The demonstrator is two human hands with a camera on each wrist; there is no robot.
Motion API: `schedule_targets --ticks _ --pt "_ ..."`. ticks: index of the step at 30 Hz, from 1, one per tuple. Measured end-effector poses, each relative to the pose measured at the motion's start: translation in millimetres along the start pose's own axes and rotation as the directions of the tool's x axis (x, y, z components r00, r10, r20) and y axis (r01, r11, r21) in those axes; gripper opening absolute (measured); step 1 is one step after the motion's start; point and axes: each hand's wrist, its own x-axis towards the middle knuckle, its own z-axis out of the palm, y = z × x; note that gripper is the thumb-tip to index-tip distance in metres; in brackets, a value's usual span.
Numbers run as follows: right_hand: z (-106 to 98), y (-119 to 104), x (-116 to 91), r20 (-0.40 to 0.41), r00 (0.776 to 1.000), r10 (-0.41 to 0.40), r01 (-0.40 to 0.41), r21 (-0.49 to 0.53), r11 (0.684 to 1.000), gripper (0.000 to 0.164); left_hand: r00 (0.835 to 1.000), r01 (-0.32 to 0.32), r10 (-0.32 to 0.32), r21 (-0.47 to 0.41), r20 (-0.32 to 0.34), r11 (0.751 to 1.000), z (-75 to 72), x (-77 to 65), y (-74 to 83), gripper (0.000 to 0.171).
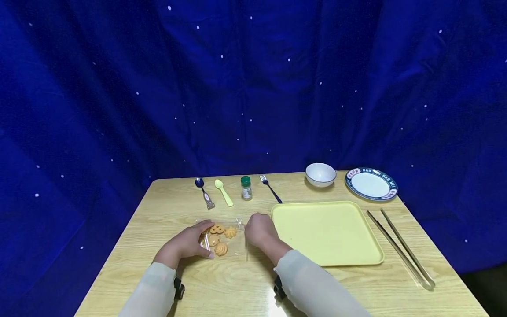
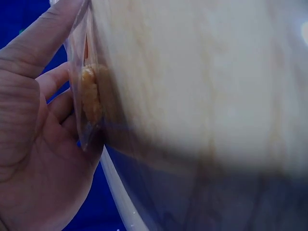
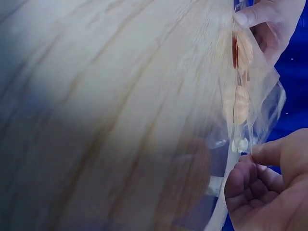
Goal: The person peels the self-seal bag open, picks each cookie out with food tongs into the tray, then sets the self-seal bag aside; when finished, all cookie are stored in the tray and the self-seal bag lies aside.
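Observation:
A clear plastic bag (image 1: 239, 248) of cookies (image 1: 221, 249) lies on the wooden table. Several cookies show through it: a pretzel shape, a flower shape, a round one and a swirl. My left hand (image 1: 190, 242) holds the bag's left end, thumb at the near side and fingers at the far side. At the right end, my right hand (image 1: 260, 231) pinches the edge of the bag between thumb and curled fingers. In the right wrist view a small pale piece (image 3: 239, 145) sits in the bag near the right hand's (image 3: 267, 180) fingertips.
A yellow tray (image 1: 326, 233) lies right of the hands, with metal tongs (image 1: 404, 251) beyond it. Along the back are a dark spoon (image 1: 204, 193), a yellow spoon (image 1: 224, 193), a green-capped jar (image 1: 246, 188), a fork (image 1: 271, 189), a white bowl (image 1: 321, 175) and a plate (image 1: 371, 183).

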Motion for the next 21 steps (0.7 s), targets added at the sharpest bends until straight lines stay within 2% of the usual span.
schedule_targets --ticks 16,18,21 --pt "-4.7 4.3 0.4 -0.017 1.0 0.011 -0.011 -0.025 1.0 0.042 1.0 0.008 -0.008 -0.026 -0.009 1.0 1.7 -2.4 0.6 0.109" --pt "-6.8 5.0 1.2 -0.038 0.999 -0.013 0.011 -0.04 0.999 0.036 1.0 0.008 -0.009 -0.023 -0.011 1.0 2.0 -2.1 0.9 0.11" --pt "-10.1 5.5 2.0 -0.04 0.996 -0.083 0.081 -0.061 0.995 0.017 1.0 0.009 -0.009 -0.017 -0.011 1.0 1.0 -1.6 1.7 0.109"
